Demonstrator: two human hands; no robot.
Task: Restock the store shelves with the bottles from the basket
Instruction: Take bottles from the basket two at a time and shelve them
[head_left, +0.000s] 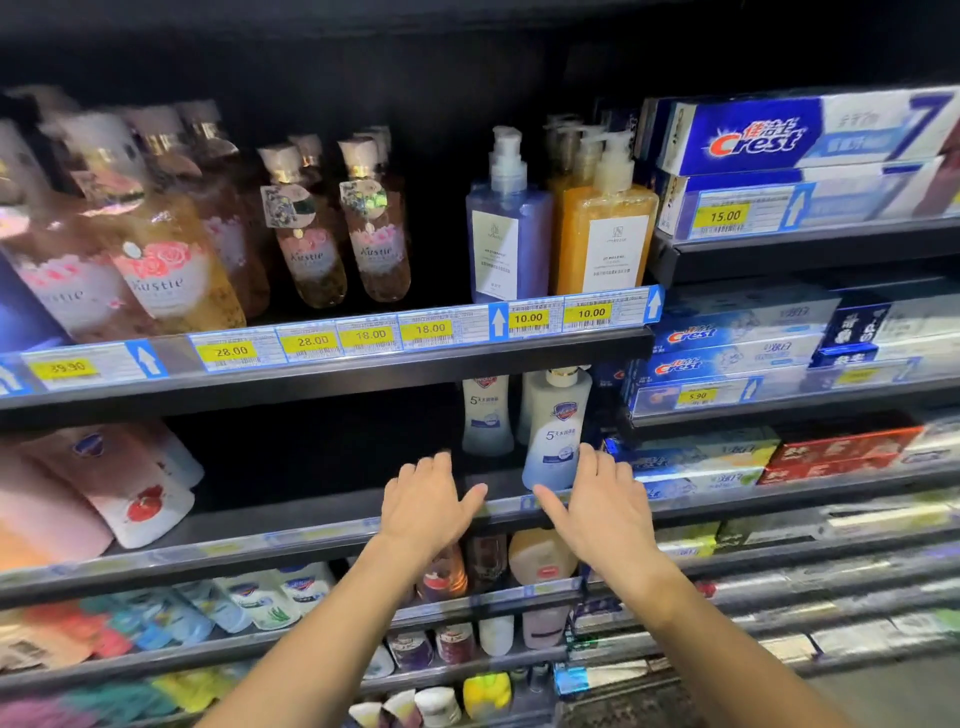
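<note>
A white-and-blue body wash bottle (553, 431) stands at the front edge of the middle shelf (311, 530), with a second bottle (485, 415) behind it. The right hand (602, 499) is just beside it, fingers spread and empty. The left hand (428, 499) is spread and empty too. The shelf looks bare to the bottle's left, so restocking seems unfinished. The basket is out of view.

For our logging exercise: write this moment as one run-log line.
left hand: open, empty | right hand: open, empty, beside front bottle | front bottle: upright on shelf | basket: not in view
</note>
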